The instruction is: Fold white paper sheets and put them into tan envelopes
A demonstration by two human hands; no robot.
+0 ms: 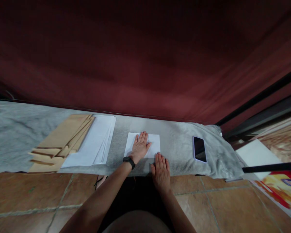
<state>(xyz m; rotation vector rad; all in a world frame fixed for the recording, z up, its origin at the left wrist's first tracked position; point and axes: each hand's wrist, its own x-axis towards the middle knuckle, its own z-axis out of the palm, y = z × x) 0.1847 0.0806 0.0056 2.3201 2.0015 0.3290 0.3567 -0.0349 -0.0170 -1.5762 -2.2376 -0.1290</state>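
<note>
Left hand (140, 146) is flat and open on the small white paper sheet (154, 140), right hand (160, 170) open at its near edge. I'd press evenly so nothing slides.

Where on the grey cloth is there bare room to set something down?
Bare cloth left of the envelopes; a strip between the paper stack and the sheet; a wider patch between sheet and phone. Crowded at the sheet, where the left hand and right hand rest.
</note>
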